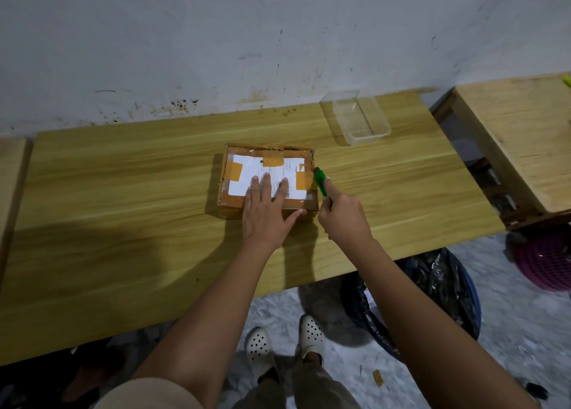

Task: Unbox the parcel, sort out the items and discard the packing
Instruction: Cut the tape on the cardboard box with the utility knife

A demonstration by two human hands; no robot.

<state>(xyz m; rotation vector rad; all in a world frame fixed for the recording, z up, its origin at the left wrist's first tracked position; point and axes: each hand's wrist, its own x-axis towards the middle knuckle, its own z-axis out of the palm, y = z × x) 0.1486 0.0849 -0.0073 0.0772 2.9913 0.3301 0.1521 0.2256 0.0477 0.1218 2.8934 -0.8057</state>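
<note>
Left hand: I see it (pixel 265 211) lying flat on top of the parcel (pixel 272 167), fingers straight and spread over the white label, thumb at the near edge. It presses and grips nothing.
Right hand: it (pixel 343 214) is curled round a green utility knife (pixel 320 182), whose tip is at the parcel's right edge.
Parcel: taped cardboard, closed, mid-table (pixel 123 192), well back from the near edge.
Room: bare tabletop lies to the left. A clear plastic tub (pixel 358 118) sits back right, near the wall. A black-bagged bin (pixel 432 294) stands on the floor at near right.
</note>
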